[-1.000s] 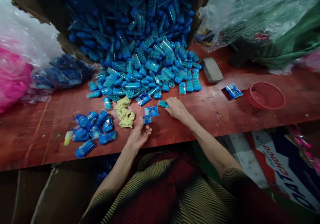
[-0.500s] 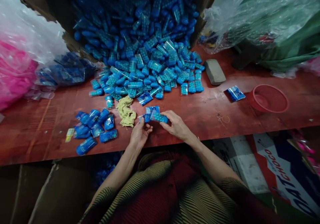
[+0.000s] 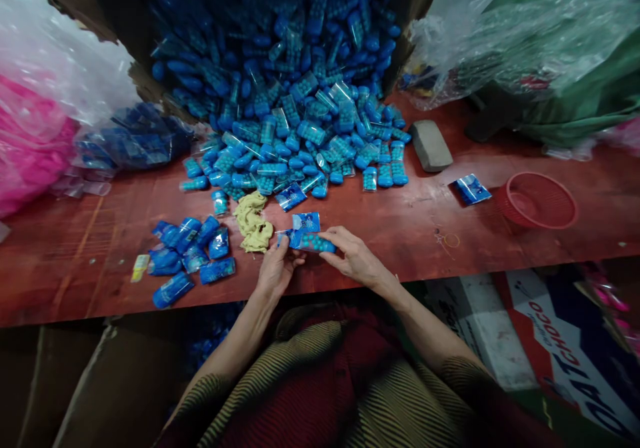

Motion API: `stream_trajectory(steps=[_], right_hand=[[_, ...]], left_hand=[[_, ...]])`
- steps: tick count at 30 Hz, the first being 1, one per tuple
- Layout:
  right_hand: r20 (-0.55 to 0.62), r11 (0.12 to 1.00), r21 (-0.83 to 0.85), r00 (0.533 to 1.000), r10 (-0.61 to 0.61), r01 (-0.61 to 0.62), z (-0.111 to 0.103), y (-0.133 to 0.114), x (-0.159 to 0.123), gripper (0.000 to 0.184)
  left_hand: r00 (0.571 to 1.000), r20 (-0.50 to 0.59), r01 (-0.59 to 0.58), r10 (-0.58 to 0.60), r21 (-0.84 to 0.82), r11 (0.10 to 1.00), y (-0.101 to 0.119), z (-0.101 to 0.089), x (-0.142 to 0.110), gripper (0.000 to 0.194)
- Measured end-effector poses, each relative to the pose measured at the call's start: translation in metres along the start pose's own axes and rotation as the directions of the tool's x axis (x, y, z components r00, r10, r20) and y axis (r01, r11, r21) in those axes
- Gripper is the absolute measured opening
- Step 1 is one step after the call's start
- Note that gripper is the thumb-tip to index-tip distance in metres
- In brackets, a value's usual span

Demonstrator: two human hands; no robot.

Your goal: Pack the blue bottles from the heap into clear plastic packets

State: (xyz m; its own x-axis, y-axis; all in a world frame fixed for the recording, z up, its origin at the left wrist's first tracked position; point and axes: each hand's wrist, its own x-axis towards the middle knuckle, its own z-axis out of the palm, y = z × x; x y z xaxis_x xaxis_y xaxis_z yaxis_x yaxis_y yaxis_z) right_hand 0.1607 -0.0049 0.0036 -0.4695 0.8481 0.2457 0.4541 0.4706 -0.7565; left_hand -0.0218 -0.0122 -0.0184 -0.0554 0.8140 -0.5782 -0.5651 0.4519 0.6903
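A clear container of blue-green beads [image 3: 316, 243] is held by the right hand [image 3: 356, 259], its blue right end gripped between thumb and fingers. A blue wrapper [image 3: 289, 237] is pinched between thumb and fingers of the left hand [image 3: 277, 266], and the container's left end is brought up to it; whether that end is inside the wrapper cannot be told. Just beyond the hands, a flat blue wrapper [image 3: 306, 221] is laid on the red desk [image 3: 415, 235], with a blue packet [image 3: 291, 197] farther off. A yellow-green lump [image 3: 253, 223] is seen near the left hand, beyond its fingertips. To the left of that hand, blue-wrapped pieces [image 3: 194, 256] are gathered, flanked by a small yellow-and-white item [image 3: 140, 268]. Well beyond both hands, similar containers [image 3: 300, 135] are heaped, spilling from a cardboard box [image 3: 425, 1]. To the right of the right hand, a grey block [image 3: 430, 145], another blue packet [image 3: 471, 189] and a red basket [image 3: 510, 205] are set out.
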Motion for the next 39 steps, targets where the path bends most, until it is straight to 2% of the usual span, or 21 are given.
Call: stream_trajectory(steps=[4,12,14,18,20,23,27,31,36,39], right_hand=[[-0.021,0.998,0.060,1.000,0.014,-0.013,0.001,0.000,0.001,0.032],[-0.082,0.999,-0.002,0.996,0.034,-0.034,0.009,-0.001,-0.003,0.036],[-0.111,0.998,0.040,0.993,0.051,-0.047,0.010,-0.002,-0.002,0.035],[-0.156,0.964,0.226,0.972,0.177,-0.140,0.018,0.002,-0.001,0.032],[-0.172,0.955,0.255,0.964,0.201,-0.154,0.024,0.006,-0.002,0.032],[-0.204,0.984,0.147,0.971,0.127,-0.098,0.032,0.010,-0.006,0.035],[-0.153,0.999,-0.008,0.987,0.043,-0.045,0.039,0.010,-0.013,0.036],[-0.201,0.999,0.040,0.979,0.027,-0.020,0.047,0.007,-0.016,0.034],[-0.333,0.961,0.234,0.917,0.220,-0.145,0.059,-0.002,-0.014,0.032],[-0.324,0.928,0.318,0.898,0.297,-0.192,0.059,-0.003,-0.013,0.033]], left_hand=[[0.999,-0.015,-0.030,0.031,0.012,0.999,0.004,0.000,-0.001,0.032],[1.000,0.013,-0.011,0.011,-0.007,1.000,0.003,-0.001,-0.001,0.033],[1.000,0.006,-0.029,0.029,-0.007,1.000,0.003,0.000,0.000,0.034],[0.996,-0.048,-0.081,0.080,-0.021,0.996,0.001,0.004,0.000,0.031],[0.997,-0.056,-0.058,0.056,-0.033,0.998,0.001,0.006,-0.001,0.028],[0.999,-0.020,0.027,-0.029,-0.067,0.997,0.000,0.009,-0.001,0.023],[0.994,-0.003,0.112,-0.113,-0.111,0.987,0.002,0.010,-0.003,0.014],[0.991,-0.028,0.123,-0.127,-0.124,0.985,0.003,0.015,-0.005,0.012],[1.000,-0.008,-0.004,0.003,-0.110,0.994,-0.002,0.024,-0.008,0.019],[0.999,0.007,0.046,-0.046,-0.116,0.992,0.000,0.026,-0.009,0.011]])
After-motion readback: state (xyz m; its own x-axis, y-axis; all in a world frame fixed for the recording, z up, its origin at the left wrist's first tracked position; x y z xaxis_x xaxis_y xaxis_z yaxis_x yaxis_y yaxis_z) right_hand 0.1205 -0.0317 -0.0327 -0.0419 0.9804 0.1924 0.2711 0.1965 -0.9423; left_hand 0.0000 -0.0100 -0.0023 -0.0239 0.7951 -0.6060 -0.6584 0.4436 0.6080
